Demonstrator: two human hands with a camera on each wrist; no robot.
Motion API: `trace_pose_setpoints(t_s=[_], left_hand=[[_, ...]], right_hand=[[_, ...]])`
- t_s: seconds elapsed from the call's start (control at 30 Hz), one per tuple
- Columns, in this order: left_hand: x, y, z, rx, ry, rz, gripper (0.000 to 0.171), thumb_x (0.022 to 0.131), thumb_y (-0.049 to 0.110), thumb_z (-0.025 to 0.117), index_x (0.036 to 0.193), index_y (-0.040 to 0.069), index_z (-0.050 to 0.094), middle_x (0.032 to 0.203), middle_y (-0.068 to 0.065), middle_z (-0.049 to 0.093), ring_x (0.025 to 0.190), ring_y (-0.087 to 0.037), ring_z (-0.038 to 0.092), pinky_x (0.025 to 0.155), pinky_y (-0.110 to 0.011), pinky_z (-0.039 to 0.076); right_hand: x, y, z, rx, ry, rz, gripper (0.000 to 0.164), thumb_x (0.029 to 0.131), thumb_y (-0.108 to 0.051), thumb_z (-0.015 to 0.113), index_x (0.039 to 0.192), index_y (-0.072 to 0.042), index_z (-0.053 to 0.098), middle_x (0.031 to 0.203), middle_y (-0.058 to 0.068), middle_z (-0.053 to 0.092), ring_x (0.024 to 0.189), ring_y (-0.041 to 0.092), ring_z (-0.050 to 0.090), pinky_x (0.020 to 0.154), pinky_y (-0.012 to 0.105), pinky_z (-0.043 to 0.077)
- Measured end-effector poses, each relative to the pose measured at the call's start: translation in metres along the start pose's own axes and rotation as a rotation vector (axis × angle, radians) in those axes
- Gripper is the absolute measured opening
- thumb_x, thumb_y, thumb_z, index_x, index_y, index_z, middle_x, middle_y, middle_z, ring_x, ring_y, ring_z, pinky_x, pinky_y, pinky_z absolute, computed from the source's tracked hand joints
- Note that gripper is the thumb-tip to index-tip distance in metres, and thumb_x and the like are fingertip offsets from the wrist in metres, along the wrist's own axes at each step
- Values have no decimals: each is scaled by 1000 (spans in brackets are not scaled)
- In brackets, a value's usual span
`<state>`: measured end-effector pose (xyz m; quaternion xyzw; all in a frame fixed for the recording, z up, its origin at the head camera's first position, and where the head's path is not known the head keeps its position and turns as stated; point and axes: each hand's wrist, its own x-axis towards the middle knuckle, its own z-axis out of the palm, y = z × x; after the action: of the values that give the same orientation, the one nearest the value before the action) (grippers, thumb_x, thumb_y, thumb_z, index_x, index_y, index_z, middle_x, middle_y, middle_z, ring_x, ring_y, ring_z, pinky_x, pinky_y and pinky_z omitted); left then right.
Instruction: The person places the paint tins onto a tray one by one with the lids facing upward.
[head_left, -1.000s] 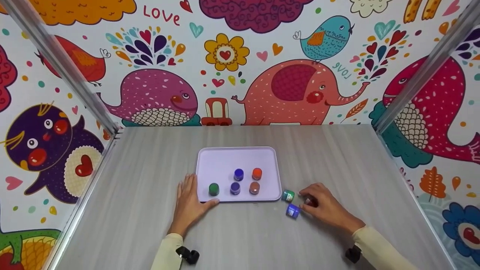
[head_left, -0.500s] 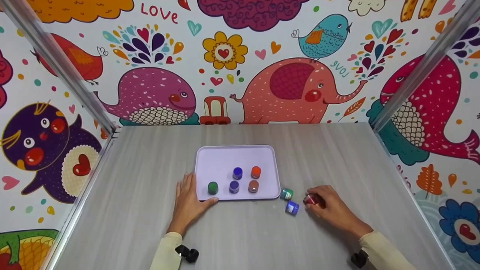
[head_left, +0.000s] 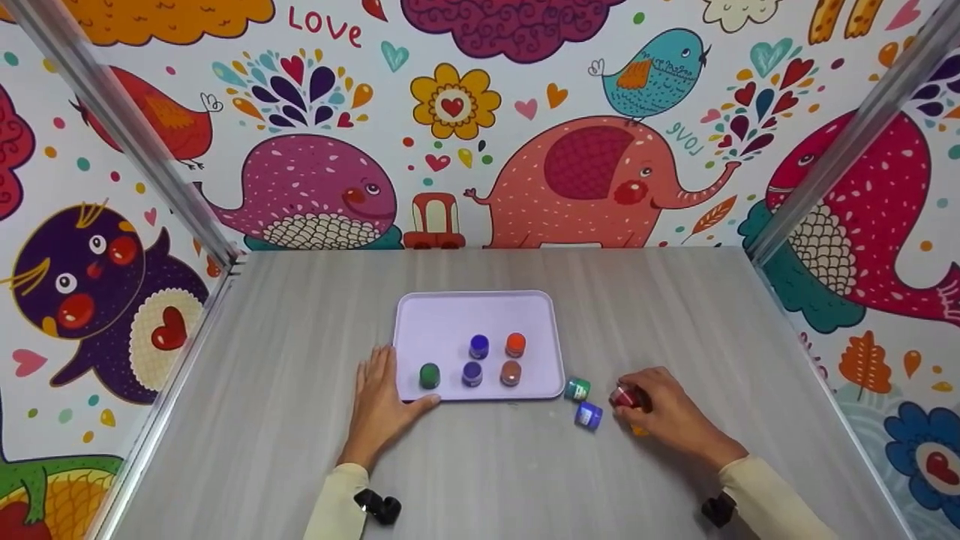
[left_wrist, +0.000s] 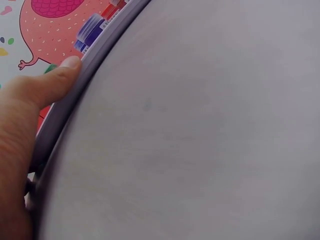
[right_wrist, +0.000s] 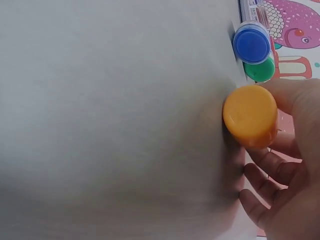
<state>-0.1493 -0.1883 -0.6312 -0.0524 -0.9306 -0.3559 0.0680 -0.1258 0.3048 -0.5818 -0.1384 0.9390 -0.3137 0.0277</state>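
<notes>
A lilac tray (head_left: 450, 315) carries several small paint jars: green (head_left: 429, 376), two purple-blue, orange-red (head_left: 515, 345) and brown (head_left: 511, 373). My left hand (head_left: 377, 409) rests at its front left corner, fingers straight along the side, thumb over the front rim. Right of the tray, my right hand (head_left: 667, 412) pinches a dark red jar (head_left: 625, 396) between thumb and fingers. An orange-capped jar (right_wrist: 250, 114) sits under that hand, mostly covered by it in the head view. In the right wrist view it hides the red jar.
Between the tray and my right hand, a green jar (head_left: 577, 389) and a blue jar (head_left: 589, 415) lie on their sides on the grey wood-look table (head_left: 480, 480). Printed cartoon walls (head_left: 450, 172) with metal corner posts (head_left: 825, 142) border it.
My right hand has moved a little to the right with the red jar, away from the green and blue jars. Some orange now shows below its thumb. The left hand stays at the tray.
</notes>
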Motion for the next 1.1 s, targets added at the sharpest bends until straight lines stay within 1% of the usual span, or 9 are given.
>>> trace_pose_setpoints(t_s=[0.1,0.2,0.37,0.5,0.6,0.7,0.83,1.0,1.1], left_hand=[[0,0,0,5,2,2,129,81,62,91,168,-11,29,174,-34,31,167,-49,17,136,-62,3],[1,1,1,4,6,11,129,81,63,91,167,-12,30,173,-34,32,166,-50,19,136,-63,3],[1,2,1,8,11,11,129,80,61,92,166,-13,31,171,-36,34,165,-52,21,135,-66,6],[1,2,1,7,1,-7,130,80,61,93,167,-12,30,173,-35,32,166,-51,20,136,-65,5],[0,1,0,5,-1,-14,130,81,62,92,168,-10,29,174,-33,31,166,-50,19,136,-64,4],[-1,1,-1,1,2,-8,129,81,61,93,168,-10,30,174,-33,31,166,-50,19,136,-64,4],[-2,0,-2,8,16,8,129,79,60,94,167,-11,31,172,-34,33,165,-51,20,135,-65,5],[0,-1,1,15,32,25,129,79,61,93,166,-11,32,171,-34,35,164,-52,22,135,-66,6],[0,-1,2,10,33,26,129,79,63,92,166,-11,32,171,-34,35,164,-52,22,135,-66,6]], right_hand=[[6,-2,1,-30,7,-3,42,92,-20,92,128,-5,76,122,8,68,115,25,61,95,44,64],[9,-3,2,-30,17,-11,41,92,-18,92,127,-5,76,122,9,69,115,26,60,95,46,64],[16,-2,3,-39,37,-28,41,95,-18,90,132,-7,77,125,8,71,117,27,58,95,45,59],[21,-1,5,-41,49,-35,42,96,-17,88,134,-6,76,126,10,72,117,27,57,95,44,59],[25,-2,6,-32,50,-31,44,96,-14,87,136,-3,74,128,11,71,117,28,57,96,44,59],[28,-3,5,-16,50,-21,45,96,-11,86,138,-2,72,130,12,70,118,29,57,98,45,60],[35,-6,4,3,50,-14,45,97,-8,84,139,-2,70,133,14,67,120,30,57,102,46,61],[46,-12,4,13,52,-5,46,98,-7,83,141,-3,68,133,12,66,120,27,56,104,46,60],[52,-16,4,34,52,6,44,98,-7,83,139,-4,67,132,12,64,120,27,56,106,50,59]])
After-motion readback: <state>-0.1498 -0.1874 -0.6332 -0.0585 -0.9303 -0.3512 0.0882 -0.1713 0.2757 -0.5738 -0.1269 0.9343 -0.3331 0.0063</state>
